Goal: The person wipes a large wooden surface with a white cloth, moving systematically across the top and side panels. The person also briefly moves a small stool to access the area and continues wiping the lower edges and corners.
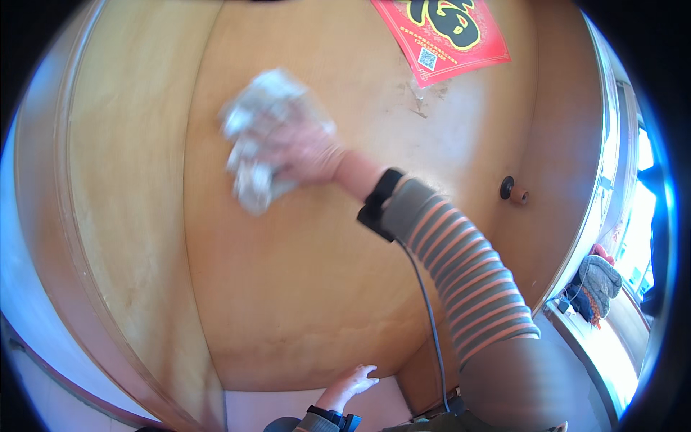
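Observation:
My right hand [302, 143] is stretched out over a light wooden door [302, 259] and presses a crumpled whitish cloth [259, 178] against it; hand and cloth are blurred. A striped sleeve and a black wrist strap with a cable cover that arm. Low in the view is my left hand [360, 380], away from the door, its fingers apart and holding nothing. A red paper decoration [459, 59] with black and gold lettering is stuck on the door at the top. Brownish residue marks [421, 108] lie just below its corner.
A dark round door knob [513, 191] with a wooden-coloured end sticks out at the right. The wooden door frame [67, 189] curves along the left. At the far right, folded clothes [599, 281] lie on a ledge by a bright window. Pale floor [378, 405] shows below the door.

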`<act>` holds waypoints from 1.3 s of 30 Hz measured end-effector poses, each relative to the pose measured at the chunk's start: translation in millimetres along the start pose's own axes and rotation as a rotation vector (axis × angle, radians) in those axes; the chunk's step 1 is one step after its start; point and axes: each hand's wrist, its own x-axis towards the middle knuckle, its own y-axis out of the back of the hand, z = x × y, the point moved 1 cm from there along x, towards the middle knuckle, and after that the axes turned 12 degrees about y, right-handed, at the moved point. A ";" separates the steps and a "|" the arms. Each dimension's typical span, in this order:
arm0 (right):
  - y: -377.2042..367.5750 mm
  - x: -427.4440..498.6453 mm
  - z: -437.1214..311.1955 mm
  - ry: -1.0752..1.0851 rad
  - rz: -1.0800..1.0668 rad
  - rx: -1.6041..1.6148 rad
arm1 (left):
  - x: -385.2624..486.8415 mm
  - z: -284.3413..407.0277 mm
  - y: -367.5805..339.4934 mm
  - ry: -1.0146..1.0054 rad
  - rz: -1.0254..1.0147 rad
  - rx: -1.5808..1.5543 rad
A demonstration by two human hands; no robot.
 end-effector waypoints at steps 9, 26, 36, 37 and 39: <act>33.7 -64.3 92.0 -1.131 0.247 -0.589 | -10.6 6.8 0.6 -0.078 -0.086 0.083; 22.6 15.0 97.0 -0.681 0.089 -0.430 | -30.4 6.3 17.3 -0.065 -0.079 0.024; -29.3 67.8 -38.2 0.100 -0.125 0.093 | -34.2 3.5 15.9 -0.103 -0.027 -0.050; -33.8 69.5 -42.2 0.165 -0.158 0.109 | -34.3 0.8 16.0 -0.117 -0.016 -0.038; -34.7 71.4 -29.8 0.383 -0.083 0.243 | -34.3 -6.5 14.3 -0.127 0.021 -0.099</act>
